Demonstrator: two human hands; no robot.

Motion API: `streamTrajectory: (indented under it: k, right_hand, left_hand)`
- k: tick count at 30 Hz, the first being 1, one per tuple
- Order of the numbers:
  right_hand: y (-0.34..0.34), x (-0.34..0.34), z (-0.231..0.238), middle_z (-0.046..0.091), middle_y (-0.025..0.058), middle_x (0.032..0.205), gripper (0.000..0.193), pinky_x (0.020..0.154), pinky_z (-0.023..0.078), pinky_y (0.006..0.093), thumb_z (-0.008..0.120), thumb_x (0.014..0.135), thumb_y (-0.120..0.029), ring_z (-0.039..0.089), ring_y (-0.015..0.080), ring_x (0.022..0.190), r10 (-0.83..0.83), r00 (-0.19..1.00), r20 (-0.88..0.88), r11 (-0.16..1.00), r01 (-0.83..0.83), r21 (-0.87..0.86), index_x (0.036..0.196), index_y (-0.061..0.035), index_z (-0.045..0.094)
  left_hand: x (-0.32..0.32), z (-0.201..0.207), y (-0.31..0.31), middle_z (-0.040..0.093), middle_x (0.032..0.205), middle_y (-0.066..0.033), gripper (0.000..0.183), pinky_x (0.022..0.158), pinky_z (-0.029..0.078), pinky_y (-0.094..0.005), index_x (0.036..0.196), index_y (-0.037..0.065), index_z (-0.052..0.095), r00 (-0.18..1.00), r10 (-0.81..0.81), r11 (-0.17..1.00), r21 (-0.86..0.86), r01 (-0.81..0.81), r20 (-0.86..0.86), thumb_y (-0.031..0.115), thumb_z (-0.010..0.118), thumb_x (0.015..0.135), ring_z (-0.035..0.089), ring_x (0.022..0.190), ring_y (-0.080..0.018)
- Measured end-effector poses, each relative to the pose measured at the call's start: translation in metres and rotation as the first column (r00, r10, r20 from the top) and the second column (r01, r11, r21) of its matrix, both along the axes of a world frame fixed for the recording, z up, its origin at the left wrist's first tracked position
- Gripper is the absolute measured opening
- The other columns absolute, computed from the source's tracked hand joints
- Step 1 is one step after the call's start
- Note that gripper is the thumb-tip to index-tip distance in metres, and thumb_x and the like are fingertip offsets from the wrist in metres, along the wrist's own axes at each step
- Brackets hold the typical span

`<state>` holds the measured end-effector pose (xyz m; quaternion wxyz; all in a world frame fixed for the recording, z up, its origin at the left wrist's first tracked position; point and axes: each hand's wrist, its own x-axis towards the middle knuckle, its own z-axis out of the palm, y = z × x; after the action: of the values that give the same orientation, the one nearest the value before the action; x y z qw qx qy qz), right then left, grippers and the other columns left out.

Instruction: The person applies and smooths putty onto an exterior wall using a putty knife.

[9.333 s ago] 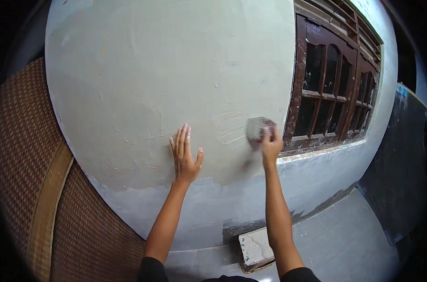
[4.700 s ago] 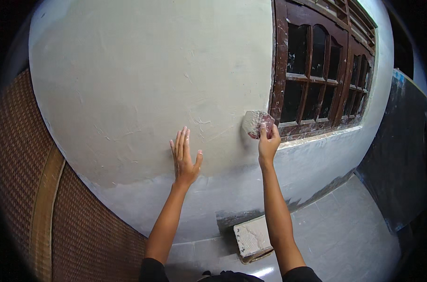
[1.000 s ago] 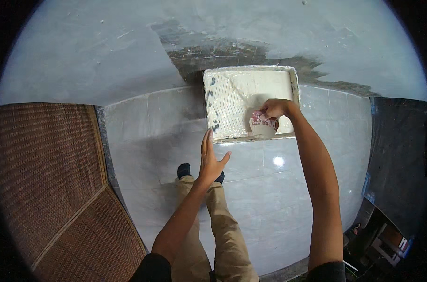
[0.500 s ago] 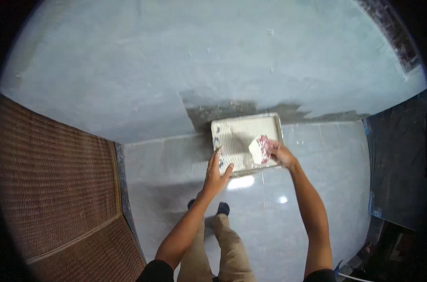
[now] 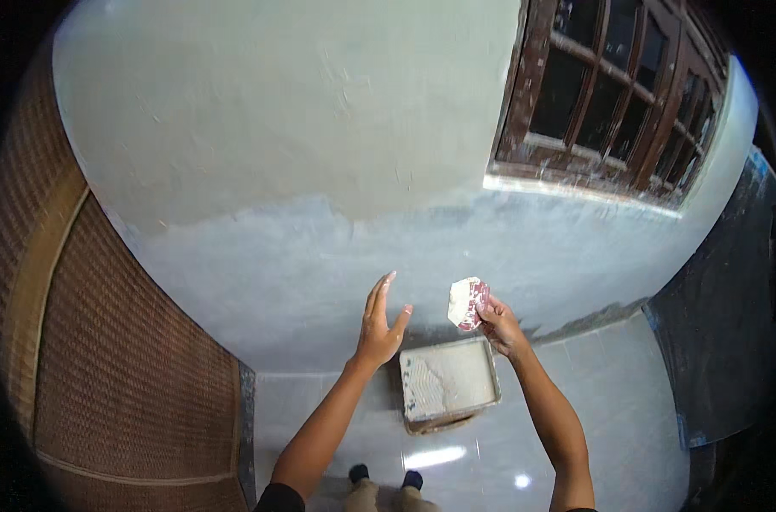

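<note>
Smeared red scraper grasped by right hand, left hand with grip released, cream-coated tray set near wall

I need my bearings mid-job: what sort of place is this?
Probably a house, perhaps its porch: there's a brown-framed window, a wall cream above and grey below, and a tiled floor.

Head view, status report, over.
Right hand: holding flat maroon scraper, partly coated with off-white paste. Left hand: open, empty. Pale rectangular tray: below, apparently unobstructive.
</note>
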<state>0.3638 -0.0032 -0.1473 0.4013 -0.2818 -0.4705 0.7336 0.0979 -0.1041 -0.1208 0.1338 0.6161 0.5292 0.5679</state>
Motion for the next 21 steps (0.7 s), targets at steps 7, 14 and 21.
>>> streamTrajectory:
  k: [7,14,21]
  right_hand:
    - [-0.045,-0.065,0.118,0.068,0.0021,0.107,0.035,0.083,0.053,0.0285,0.063,0.094,-0.013,0.065,0.0102,0.090,-0.070,0.996,-0.058,0.977,0.081,0.198,0.127,-0.0023,0.056]
    - [-0.025,-0.082,0.209,0.066,0.0068,0.107,0.030,0.087,0.053,0.0299,0.061,0.095,-0.010,0.064,0.0143,0.096,-0.148,0.983,-0.105,0.903,0.178,0.391,0.122,0.0009,0.057]
    - [-0.024,-0.093,0.256,0.066,0.0085,0.109,0.030,0.086,0.055,0.0320,0.060,0.094,-0.008,0.065,0.0155,0.096,-0.203,0.969,-0.142,0.877,0.244,0.414,0.123,0.0018,0.057]
  left_hand:
    - [-0.061,0.089,-0.031,0.040,0.147,-0.0188,0.061,0.115,0.029,-0.0419,0.145,0.000,0.035,0.997,0.031,0.980,0.197,-0.017,-0.069,0.016,0.059,0.091,0.037,0.138,-0.0328]
    - [-0.094,0.172,-0.029,0.040,0.147,-0.0186,0.059,0.115,0.028,-0.0426,0.144,-0.001,0.035,0.993,0.055,0.949,0.315,-0.018,-0.109,0.017,0.056,0.091,0.035,0.139,-0.0327]
    - [-0.104,0.207,-0.017,0.039,0.147,-0.0185,0.059,0.115,0.028,-0.0425,0.144,0.000,0.036,0.984,0.124,0.920,0.387,-0.065,-0.129,0.017,0.056,0.091,0.035,0.138,-0.0329]
